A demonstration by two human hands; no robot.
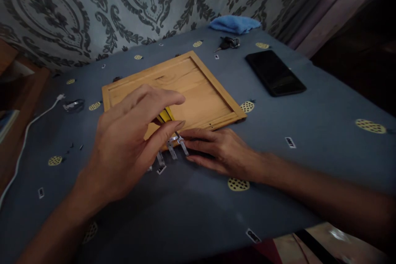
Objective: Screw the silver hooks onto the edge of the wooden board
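A flat wooden tray (204,86) with a raised rim lies on a blue-grey cloth. My left hand (130,140) hovers over its near left corner, thumb and fingers curved around a yellow-handled tool (165,115) that is mostly hidden under the palm. Several small metal brackets (171,150) lie at the tray's near edge. My right hand (219,150) rests flat on the cloth beside them, its fingertips touching the rightmost bracket.
A black phone (274,73) lies at the back right, with keys (228,43) and a folded blue cloth (235,23) behind it. A white cable (27,128) runs along the left. Patterned fabric hangs behind; the surface's edge drops off at right.
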